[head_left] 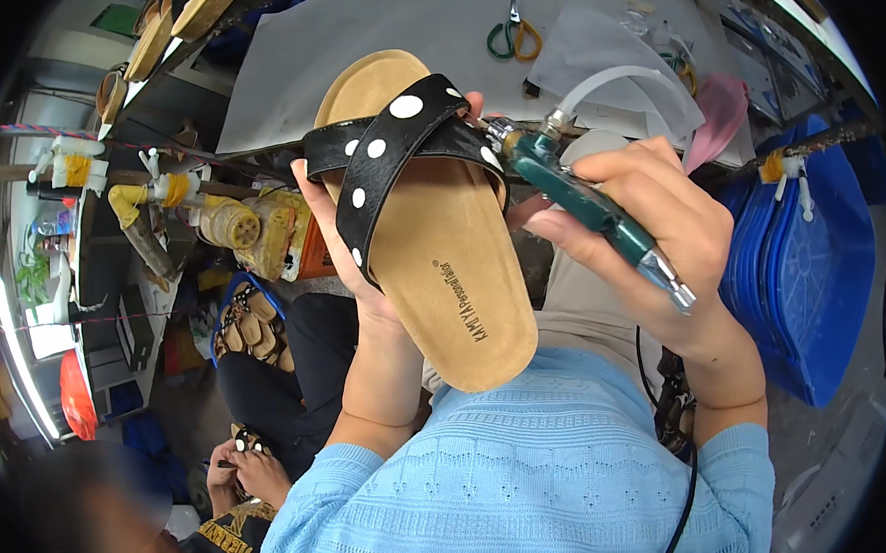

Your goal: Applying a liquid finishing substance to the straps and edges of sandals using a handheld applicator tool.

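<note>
My left hand (330,226) grips a slide sandal (453,267) from beneath and at its sides, holding it up in front of me. The sandal has a tan footbed and crossed black straps (367,187) with white dots; its heel end points toward me. In my right hand (666,223) is a dark green airbrush-like tool (587,199) with a metal nozzle and a clear hose rising from it. Its nozzle is at the right edge of the straps, close to my left fingertips; whether it touches cannot be made out. Part of my left hand is hidden behind the sandal.
Scissors (516,32) lie on the grey worktable (303,89) beyond. Stacked blue trays (814,266) stand at the right. More sandals sit on a rack (150,41) at upper left and in a blue basket (252,322). A co-worker's hands (252,472) hold a dotted strap at lower left.
</note>
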Demonstrator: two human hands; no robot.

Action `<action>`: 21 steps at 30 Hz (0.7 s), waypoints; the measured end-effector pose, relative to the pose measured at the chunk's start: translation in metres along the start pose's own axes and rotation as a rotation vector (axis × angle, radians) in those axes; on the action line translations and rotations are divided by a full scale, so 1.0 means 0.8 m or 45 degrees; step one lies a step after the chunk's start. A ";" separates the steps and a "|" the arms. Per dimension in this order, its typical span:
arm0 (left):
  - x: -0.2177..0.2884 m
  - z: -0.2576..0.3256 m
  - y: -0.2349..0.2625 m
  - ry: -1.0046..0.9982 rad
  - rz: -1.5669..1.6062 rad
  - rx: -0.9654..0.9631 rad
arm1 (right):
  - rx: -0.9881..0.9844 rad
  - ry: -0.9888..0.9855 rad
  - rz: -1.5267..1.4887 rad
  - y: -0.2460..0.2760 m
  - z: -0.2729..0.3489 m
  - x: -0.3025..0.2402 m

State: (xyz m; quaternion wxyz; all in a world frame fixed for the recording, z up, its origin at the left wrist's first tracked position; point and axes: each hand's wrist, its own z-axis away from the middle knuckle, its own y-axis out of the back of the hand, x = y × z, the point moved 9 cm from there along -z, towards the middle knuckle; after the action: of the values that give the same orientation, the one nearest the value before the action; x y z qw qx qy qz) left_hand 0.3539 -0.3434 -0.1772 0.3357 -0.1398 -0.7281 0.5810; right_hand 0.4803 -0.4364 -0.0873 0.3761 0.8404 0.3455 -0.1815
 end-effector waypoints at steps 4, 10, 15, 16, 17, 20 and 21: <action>0.004 0.000 0.008 -0.102 -0.318 0.111 | 0.037 0.069 0.060 -0.004 0.001 -0.005; 0.005 0.003 0.004 -0.107 -0.223 0.115 | 0.007 0.069 0.101 -0.010 -0.002 -0.009; 0.006 0.005 0.007 -0.111 -0.103 0.129 | -0.065 0.018 0.096 -0.015 -0.005 -0.003; 0.006 0.005 0.008 -0.112 -0.102 0.131 | -0.067 0.018 0.095 -0.015 -0.005 -0.002; 0.007 0.005 0.014 -0.126 -0.170 0.181 | -0.077 0.004 0.092 -0.016 -0.004 -0.001; 0.009 0.008 0.024 -0.139 -0.257 0.226 | -0.083 -0.022 0.073 -0.015 -0.005 -0.003; 0.009 0.009 0.027 -0.137 -0.266 0.222 | -0.078 -0.035 0.059 -0.014 -0.005 -0.003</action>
State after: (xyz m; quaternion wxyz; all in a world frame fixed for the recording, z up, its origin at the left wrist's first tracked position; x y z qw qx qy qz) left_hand 0.3401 -0.3383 -0.1958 0.3658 -0.0022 -0.7023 0.6107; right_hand 0.4709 -0.4292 -0.0893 0.4104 0.8337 0.3261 -0.1734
